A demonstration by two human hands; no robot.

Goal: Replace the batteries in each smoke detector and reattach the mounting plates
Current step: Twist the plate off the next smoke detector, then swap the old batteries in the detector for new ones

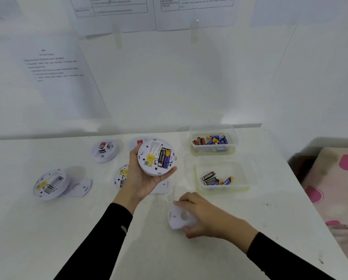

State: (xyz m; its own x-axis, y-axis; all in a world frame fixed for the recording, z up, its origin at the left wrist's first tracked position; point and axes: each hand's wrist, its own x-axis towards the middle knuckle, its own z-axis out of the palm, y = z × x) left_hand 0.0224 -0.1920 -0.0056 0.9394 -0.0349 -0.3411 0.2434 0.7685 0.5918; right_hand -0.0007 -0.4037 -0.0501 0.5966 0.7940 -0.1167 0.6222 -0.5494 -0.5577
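My left hand [143,179] holds a round white smoke detector [156,157] above the table, back side up, with batteries seated in its bay. My right hand [203,216] grips a white mounting plate [179,218] low over the table, near the front. Another open detector [49,184] lies at the left, its battery bay empty, with a loose mounting plate [81,186] beside it. A closed detector [104,150] stands face up further back. Two more detectors [121,174] [135,142] show partly behind my left hand.
Two clear plastic tubs stand at the right of the white table [249,229]: the far tub [212,141] holds several batteries, the near tub [222,176] holds a few. Another plate [161,187] lies under my left hand. The table's right edge drops to a pink-dotted cloth [334,178].
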